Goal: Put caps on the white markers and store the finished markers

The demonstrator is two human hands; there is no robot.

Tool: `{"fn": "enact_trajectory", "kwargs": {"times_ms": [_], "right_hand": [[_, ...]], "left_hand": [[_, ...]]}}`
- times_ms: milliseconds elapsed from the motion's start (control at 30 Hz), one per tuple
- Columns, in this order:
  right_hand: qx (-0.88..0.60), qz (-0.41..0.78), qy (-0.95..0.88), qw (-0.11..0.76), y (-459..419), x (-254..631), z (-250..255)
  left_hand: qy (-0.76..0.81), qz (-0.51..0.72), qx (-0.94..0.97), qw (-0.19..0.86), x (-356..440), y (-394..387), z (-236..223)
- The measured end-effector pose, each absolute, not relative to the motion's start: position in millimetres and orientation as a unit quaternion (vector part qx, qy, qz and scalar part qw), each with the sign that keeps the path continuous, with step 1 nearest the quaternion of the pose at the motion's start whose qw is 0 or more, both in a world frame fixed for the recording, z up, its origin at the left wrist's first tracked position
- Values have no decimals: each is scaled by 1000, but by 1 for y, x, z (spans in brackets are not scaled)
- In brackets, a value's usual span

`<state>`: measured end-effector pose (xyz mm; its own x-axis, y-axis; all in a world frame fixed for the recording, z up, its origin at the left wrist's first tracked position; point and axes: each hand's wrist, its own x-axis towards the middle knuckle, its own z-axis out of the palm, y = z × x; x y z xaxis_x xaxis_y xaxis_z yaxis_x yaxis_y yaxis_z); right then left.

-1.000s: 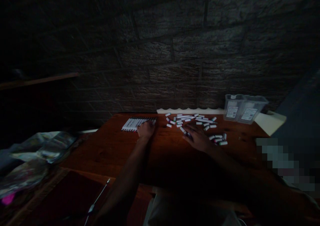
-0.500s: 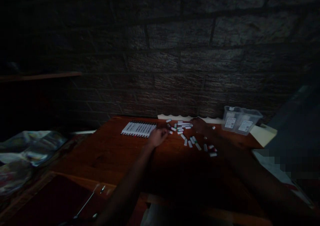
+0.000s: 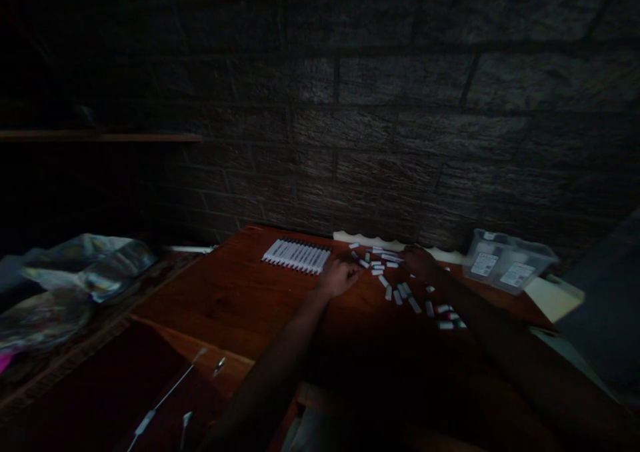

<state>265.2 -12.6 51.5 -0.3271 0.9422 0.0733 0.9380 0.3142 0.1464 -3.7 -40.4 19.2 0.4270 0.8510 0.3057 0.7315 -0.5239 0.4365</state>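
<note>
My left hand [image 3: 340, 277] rests over the wooden table, its fingers curled in. Whether they hold anything is too dark to tell. Beside it, on the left, white markers with dark ends [image 3: 297, 256] lie side by side in a neat row. My right hand [image 3: 419, 264] is in shadow at the back of the table, its fingertips closed at the end of a slim white marker [image 3: 391, 258]. Around and in front of that hand are scattered several short white pieces with green or red ends [image 3: 403, 289].
Two clear plastic containers with labels [image 3: 517, 274] stand at the table's back right. A wavy white strip [image 3: 345, 237] runs along the wall. Plastic bags [image 3: 107, 265] lie left of the table [image 3: 215, 305]. A white cable [image 3: 167, 395] crosses the dark cloth in front.
The view has turned slightly left, so the table things sit farther right. My right hand stays by the white pieces at the back; my left hand remains curled near the row of markers.
</note>
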Motion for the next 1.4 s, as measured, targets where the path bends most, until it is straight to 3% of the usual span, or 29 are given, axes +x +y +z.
{"fn": "enact_trajectory", "kwargs": {"times_ms": [100,300,500,633,733,800,900,1000,1100,1233,1400], "right_hand": [[585,70,807,-38,-37,268,52],[569,-154,683,-432,-87,228,18],[537,-203,634,-517,-108,199,8],[536,-201,623,-534,-110,201,13],[524,-212,630,-531,-111,201,16],[518,-225,630,-532,-110,201,16],[521,-222,617,-547,-108,204,15],[517,-213,612,-560,-105,212,13],[517,-208,620,-552,-104,220,11],[521,-204,630,-538,-104,223,9],[512,-187,640,-542,-102,222,6]], "left_hand": [[498,286,812,107,-7,-35,18],[445,352,806,169,8,-40,15],[361,462,738,334,30,-51,14],[342,490,643,479,39,-52,16],[332,495,608,524,41,-50,16],[349,507,614,495,38,-47,16],[411,499,673,360,22,-40,20],[518,384,746,163,-2,-32,25],[621,250,742,31,-17,-29,27],[684,141,716,-26,-17,-30,25],[700,143,698,-39,-15,-32,27]]}}
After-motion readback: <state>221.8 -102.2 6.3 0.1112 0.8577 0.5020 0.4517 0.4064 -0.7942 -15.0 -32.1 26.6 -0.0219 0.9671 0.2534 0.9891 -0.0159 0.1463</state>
